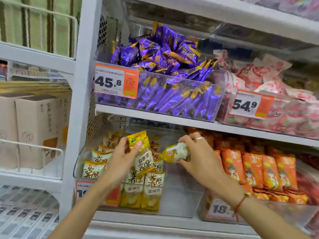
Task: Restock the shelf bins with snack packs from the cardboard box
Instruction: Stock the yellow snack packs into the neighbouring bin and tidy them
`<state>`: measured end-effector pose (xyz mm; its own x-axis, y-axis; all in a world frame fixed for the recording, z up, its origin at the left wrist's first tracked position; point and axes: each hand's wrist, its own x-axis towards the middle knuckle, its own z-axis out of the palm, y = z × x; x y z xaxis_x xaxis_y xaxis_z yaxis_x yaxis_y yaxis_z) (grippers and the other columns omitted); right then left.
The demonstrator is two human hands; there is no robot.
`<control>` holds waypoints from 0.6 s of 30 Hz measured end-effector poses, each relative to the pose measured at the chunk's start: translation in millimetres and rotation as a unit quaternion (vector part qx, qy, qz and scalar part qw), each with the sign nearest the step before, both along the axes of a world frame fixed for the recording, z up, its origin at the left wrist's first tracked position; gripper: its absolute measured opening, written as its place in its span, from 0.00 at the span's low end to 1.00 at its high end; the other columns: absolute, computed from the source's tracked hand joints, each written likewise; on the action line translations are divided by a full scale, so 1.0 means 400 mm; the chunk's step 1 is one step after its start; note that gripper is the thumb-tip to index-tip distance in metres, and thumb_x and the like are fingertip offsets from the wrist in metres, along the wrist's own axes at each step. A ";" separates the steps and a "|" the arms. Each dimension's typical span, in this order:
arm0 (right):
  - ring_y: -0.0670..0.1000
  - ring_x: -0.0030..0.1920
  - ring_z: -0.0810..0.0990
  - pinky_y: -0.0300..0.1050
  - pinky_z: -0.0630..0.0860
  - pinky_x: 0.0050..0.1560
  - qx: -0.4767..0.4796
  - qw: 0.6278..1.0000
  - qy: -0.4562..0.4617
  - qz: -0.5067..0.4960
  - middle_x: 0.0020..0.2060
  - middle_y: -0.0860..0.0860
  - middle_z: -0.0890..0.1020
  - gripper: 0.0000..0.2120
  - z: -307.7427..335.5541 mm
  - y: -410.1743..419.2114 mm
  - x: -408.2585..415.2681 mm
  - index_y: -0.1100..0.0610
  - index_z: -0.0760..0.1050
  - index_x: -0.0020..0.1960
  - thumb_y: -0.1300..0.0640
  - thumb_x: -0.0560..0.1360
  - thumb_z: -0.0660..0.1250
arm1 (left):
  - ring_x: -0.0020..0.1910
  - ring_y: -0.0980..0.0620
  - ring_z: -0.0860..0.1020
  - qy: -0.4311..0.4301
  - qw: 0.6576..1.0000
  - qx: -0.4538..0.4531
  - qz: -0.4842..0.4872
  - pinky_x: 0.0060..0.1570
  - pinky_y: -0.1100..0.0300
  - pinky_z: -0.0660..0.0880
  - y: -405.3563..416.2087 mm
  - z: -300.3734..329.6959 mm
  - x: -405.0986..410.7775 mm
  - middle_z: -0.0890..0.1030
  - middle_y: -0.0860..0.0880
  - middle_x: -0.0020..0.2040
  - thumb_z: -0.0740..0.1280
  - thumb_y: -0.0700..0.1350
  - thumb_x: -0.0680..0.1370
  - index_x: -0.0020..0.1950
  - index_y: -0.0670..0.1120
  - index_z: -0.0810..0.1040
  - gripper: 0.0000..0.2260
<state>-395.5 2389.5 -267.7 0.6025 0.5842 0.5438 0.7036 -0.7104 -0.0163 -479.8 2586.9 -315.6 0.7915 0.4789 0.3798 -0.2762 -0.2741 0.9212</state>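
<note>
A clear plastic bin (181, 202) on the lower shelf holds rows of yellow-and-white snack packs (151, 188) standing upright in its left half. My left hand (120, 159) grips one such pack (143, 152) upside down above the rows. My right hand (196, 154) holds another yellow-and-white pack (176, 152) sideways over the bin's bare right half. The cardboard box is out of view.
Right of the bin stands a bin of orange packs (269, 171). The shelf above carries a bin of purple wrappers (172, 94) and one of pink-and-white packs (284, 114). A white upright post (76, 118) separates a left rack with beige cartons (34, 128).
</note>
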 end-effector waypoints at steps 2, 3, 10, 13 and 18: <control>0.55 0.59 0.72 0.47 0.71 0.44 -0.057 0.998 -0.004 -0.040 0.56 0.51 0.69 0.24 0.003 0.046 0.054 0.50 0.67 0.64 0.54 0.70 0.71 | 0.43 0.69 0.76 -0.002 1.000 0.025 0.006 0.38 0.75 0.69 0.017 -0.004 0.034 0.77 0.57 0.44 0.61 0.51 0.80 0.48 0.51 0.71 0.04; 0.58 0.60 0.72 0.49 0.73 0.48 -0.083 0.995 0.009 -0.063 0.58 0.54 0.71 0.27 0.005 0.070 0.085 0.52 0.66 0.67 0.55 0.71 0.70 | 0.45 0.68 0.75 0.002 0.999 0.040 0.009 0.38 0.74 0.69 0.024 -0.004 0.044 0.77 0.57 0.45 0.61 0.52 0.80 0.51 0.51 0.72 0.06; 0.58 0.63 0.74 0.45 0.69 0.59 -0.174 0.978 0.070 -0.091 0.62 0.59 0.76 0.22 -0.033 0.176 0.274 0.60 0.70 0.64 0.56 0.72 0.69 | 0.45 0.62 0.78 0.009 1.000 -0.004 -0.003 0.40 0.70 0.72 0.067 -0.028 0.080 0.81 0.52 0.48 0.62 0.54 0.79 0.54 0.46 0.75 0.13; 0.59 0.58 0.78 0.48 0.76 0.56 -0.180 0.977 0.074 -0.084 0.59 0.58 0.79 0.25 -0.060 0.218 0.333 0.58 0.74 0.62 0.53 0.68 0.74 | 0.49 0.61 0.79 0.003 1.000 -0.021 -0.013 0.48 0.64 0.74 0.073 -0.038 0.086 0.82 0.57 0.48 0.63 0.56 0.78 0.53 0.53 0.76 0.09; 0.60 0.63 0.74 0.50 0.75 0.59 -0.071 0.983 0.157 -0.056 0.64 0.59 0.74 0.33 -0.115 0.267 0.404 0.58 0.64 0.71 0.63 0.69 0.73 | 0.41 0.69 0.80 0.002 0.999 -0.037 -0.016 0.39 0.72 0.73 0.076 -0.047 0.094 0.83 0.64 0.41 0.63 0.56 0.77 0.52 0.56 0.76 0.07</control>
